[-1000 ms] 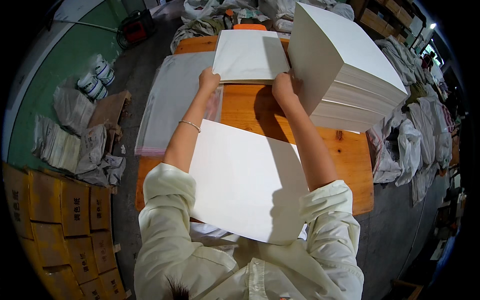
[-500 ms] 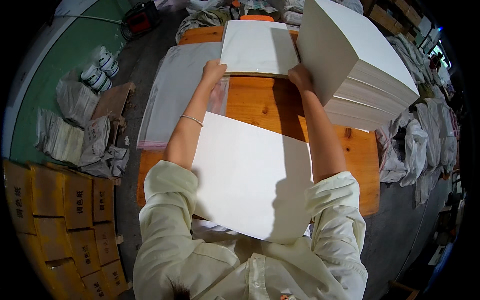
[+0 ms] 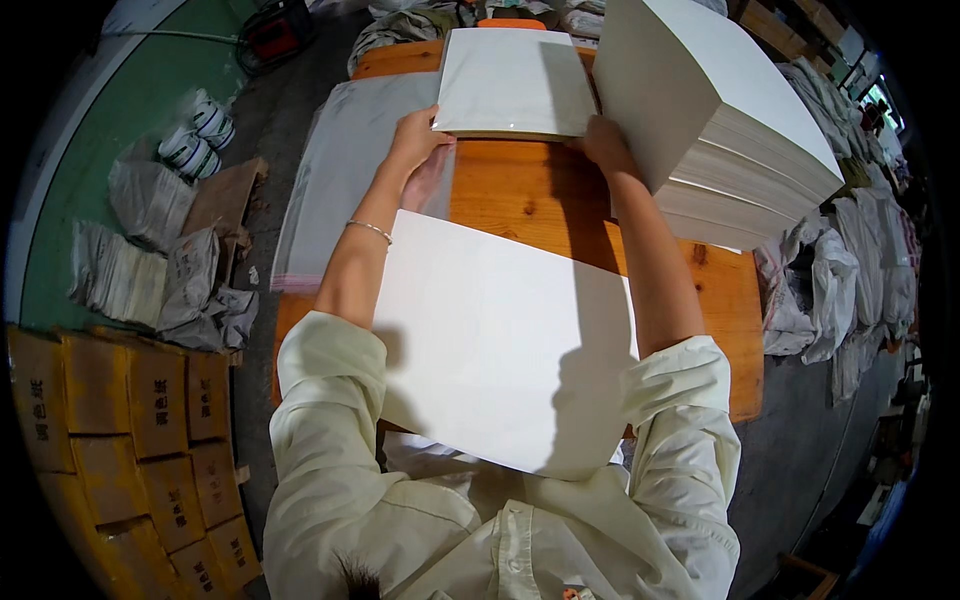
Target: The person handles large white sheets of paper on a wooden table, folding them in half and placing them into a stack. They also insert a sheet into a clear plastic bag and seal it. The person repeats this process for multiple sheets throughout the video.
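Head view: two hands (image 3: 420, 135) (image 3: 605, 145), one sheet bundle (image 3: 515, 85).

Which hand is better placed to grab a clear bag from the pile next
Left, probably. The left hand holds the near left corner of the glossy sheet, right beside the bag pile at the table's left edge. The right hand is at the sheet's right corner, against the paper stack.

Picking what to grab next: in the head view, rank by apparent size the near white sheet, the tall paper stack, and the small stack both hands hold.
1. Near white sheet, though nearness inflates it.
2. Tall paper stack.
3. Small held stack, gripped by left hand and right hand.
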Action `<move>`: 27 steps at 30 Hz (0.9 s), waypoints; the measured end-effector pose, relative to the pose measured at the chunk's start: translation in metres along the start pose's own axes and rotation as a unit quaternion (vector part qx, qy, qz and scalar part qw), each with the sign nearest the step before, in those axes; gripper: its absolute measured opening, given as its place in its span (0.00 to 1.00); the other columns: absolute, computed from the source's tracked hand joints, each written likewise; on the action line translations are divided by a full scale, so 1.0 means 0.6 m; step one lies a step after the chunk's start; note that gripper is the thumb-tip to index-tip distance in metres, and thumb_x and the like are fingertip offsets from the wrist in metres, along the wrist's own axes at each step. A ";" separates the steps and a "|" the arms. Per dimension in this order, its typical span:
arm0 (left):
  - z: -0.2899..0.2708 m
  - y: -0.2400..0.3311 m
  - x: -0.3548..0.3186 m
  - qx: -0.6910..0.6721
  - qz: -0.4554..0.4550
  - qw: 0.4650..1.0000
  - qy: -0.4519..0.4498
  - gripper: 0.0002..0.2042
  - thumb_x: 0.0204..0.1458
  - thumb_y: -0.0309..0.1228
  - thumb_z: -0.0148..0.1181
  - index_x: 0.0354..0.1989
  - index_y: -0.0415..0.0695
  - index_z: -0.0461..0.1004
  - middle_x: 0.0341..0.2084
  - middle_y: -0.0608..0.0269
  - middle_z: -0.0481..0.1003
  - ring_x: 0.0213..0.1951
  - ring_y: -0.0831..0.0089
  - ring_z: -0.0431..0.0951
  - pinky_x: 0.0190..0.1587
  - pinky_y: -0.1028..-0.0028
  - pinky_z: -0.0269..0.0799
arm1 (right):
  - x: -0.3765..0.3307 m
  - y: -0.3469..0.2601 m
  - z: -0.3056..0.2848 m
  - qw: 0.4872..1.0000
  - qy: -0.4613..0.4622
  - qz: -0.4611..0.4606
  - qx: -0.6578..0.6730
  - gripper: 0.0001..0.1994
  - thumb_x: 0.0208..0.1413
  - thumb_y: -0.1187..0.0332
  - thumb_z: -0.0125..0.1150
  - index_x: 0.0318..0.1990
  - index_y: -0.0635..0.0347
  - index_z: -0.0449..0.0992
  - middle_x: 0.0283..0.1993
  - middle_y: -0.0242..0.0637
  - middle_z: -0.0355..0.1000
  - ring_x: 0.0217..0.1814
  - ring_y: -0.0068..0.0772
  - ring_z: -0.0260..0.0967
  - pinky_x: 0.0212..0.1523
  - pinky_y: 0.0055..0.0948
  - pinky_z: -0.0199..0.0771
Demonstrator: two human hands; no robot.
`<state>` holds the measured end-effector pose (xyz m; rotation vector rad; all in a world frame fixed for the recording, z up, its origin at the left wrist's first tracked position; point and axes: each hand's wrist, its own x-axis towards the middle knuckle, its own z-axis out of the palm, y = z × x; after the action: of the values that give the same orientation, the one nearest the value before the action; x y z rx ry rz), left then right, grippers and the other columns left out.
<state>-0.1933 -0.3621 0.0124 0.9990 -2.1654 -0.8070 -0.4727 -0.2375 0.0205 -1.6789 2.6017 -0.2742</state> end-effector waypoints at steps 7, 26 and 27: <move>-0.001 -0.004 -0.005 0.055 0.014 0.998 0.030 0.22 0.42 0.23 0.65 0.48 0.33 0.71 0.37 0.41 0.75 0.39 0.57 0.78 0.40 0.69 0.71 | -0.025 -0.024 -0.007 0.999 0.044 0.015 -0.010 0.17 0.51 0.57 0.61 0.34 0.67 0.77 0.42 0.56 0.73 0.45 0.50 0.73 0.42 0.43 0.75; -0.010 0.010 0.002 0.046 -0.064 0.997 -0.015 0.22 0.43 0.33 0.68 0.46 0.34 0.73 0.35 0.48 0.78 0.33 0.65 0.79 0.36 0.72 0.73 | -0.024 -0.024 0.014 0.997 0.071 -0.024 0.020 0.29 0.56 0.46 0.49 0.41 0.71 0.74 0.41 0.56 0.73 0.47 0.51 0.71 0.46 0.41 0.72; -0.009 0.017 0.002 0.035 -0.063 0.997 -0.023 0.22 0.43 0.33 0.68 0.46 0.34 0.73 0.35 0.47 0.78 0.33 0.65 0.79 0.36 0.72 0.73 | -0.026 -0.025 0.010 0.998 0.063 -0.014 0.010 0.29 0.56 0.46 0.49 0.41 0.71 0.74 0.42 0.56 0.73 0.47 0.51 0.71 0.46 0.41 0.72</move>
<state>-0.1945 -0.3589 0.0236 1.1724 -2.1996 -0.8247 -0.4521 -0.2300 0.0160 -1.7477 2.6546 -0.4204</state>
